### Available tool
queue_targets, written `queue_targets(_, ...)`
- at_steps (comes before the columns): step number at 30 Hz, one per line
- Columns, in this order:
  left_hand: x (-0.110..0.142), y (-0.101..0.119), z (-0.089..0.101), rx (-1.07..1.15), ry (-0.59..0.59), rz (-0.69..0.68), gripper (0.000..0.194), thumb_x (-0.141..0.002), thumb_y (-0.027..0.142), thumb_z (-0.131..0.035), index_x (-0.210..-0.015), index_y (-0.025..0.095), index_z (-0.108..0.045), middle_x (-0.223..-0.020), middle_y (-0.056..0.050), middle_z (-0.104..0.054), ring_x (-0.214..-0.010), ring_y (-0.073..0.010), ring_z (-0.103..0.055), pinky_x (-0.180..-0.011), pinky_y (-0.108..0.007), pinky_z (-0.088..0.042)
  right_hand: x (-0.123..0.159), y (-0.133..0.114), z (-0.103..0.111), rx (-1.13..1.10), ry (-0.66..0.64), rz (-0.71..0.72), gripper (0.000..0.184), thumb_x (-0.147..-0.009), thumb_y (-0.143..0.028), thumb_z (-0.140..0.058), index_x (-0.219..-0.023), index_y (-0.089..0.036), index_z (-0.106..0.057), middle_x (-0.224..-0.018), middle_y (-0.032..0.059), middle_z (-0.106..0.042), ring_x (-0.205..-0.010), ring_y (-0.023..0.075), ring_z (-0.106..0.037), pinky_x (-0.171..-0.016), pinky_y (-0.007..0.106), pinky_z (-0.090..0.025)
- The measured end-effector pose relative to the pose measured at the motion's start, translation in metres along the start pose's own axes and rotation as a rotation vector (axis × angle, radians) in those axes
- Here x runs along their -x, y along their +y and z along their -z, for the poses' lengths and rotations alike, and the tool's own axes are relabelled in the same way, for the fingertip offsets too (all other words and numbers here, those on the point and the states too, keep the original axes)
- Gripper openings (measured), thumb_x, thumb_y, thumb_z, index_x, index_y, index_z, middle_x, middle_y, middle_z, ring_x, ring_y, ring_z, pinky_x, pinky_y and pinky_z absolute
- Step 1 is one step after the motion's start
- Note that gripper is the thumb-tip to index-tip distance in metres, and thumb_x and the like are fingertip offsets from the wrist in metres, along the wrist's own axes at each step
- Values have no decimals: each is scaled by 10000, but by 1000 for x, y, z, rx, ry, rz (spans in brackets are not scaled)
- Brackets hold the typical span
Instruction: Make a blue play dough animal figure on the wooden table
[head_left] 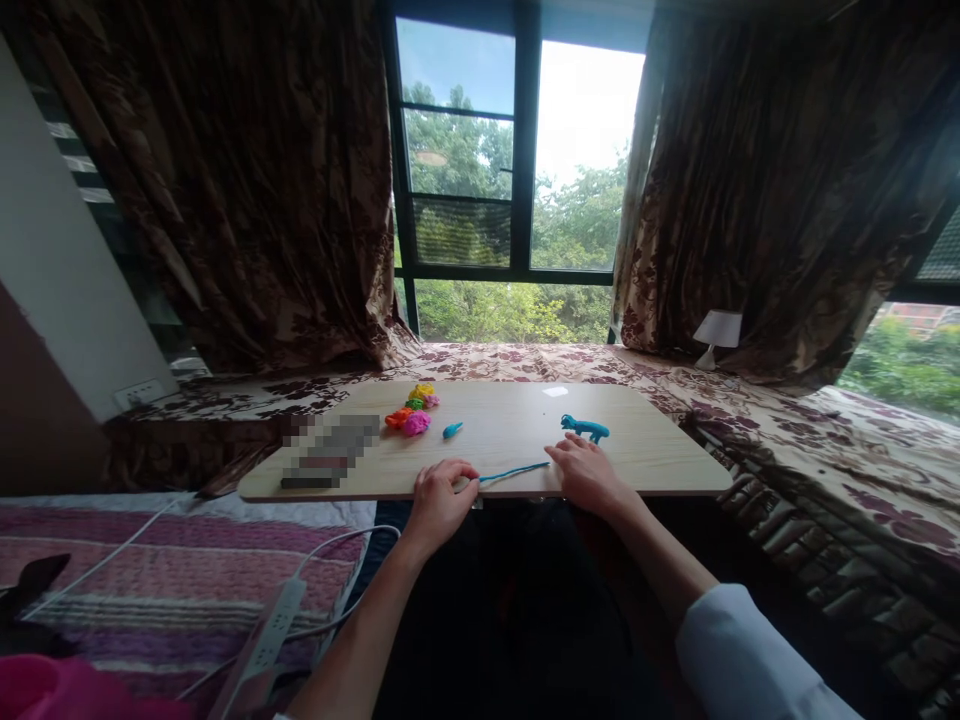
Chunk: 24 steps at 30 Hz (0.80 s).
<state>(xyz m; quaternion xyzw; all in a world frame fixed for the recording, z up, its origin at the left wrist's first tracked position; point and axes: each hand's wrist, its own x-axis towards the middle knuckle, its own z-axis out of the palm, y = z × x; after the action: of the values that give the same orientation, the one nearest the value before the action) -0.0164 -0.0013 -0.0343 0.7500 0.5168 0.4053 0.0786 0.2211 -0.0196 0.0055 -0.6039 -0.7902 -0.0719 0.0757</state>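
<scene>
A thin blue modelling-clay strand (514,471) stretches across the front of the table between my hands. My left hand (446,498) has its fingers curled together, with thumb and forefinger closed on the strand's left end. My right hand (585,473) lies at the other end, palm down, fingers stretched out and their tips beside the strand's tip. Just beyond the right fingers stands a blue clay animal figure (586,428) with legs and a curled head. A small blue clay lump (452,430), pointed at one end, rests farther left.
Orange, green, yellow and pink clay lumps (417,424) cluster on the wooden table (495,410). A blurred dark object (330,452) occupies its left side. A white lamp (718,330) stands on the window ledge. Beside my left arm lies a power strip (264,640) with cables.
</scene>
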Motion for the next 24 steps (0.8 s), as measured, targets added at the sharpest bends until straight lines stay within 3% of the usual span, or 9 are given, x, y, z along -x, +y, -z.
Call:
queue_targets(4,1,-1,1,13,12,-4,118,-715,256,-542,-752,233,-652,-952,-26,-671,-979,-195,-574,-945,-370,-345,15,-6,-5,27,16,14,431,-804,-128,-380,-1207,-210,-510,-1202,123,-525,-1264,269,-273,-967,432,-224)
queue_targets(8,3,-2,2,18,3,-27,119,-713,264,-546,-746,237,-657,-965,-19,-666,-985,-188,-569,-943,-359,-347,29,-12,-11,47,32,27,485,-808,-132,-384,-1290,-173,-421,-1288,147,-452,-1290,274,-213,-1002,456,-159)
queue_targets(16,2,-1,2,19,10,-31,112,-705,253,-545,-734,230,-651,-958,-28,-666,-982,-201,-567,-945,-375,-343,9,-11,-7,62,13,23,392,-835,-156,-364,-1200,-179,-505,-1218,154,-499,-1268,286,-253,-975,485,-197)
queue_targets(24,3,-3,2,43,-5,-23,116,-697,263,-549,-741,229,-652,-987,-32,-656,-1007,-197,-559,-949,-351,-356,32,-7,-5,47,-8,46,441,-843,-194,-405,-1283,-227,-420,-1298,132,-431,-1282,277,-212,-991,461,-162)
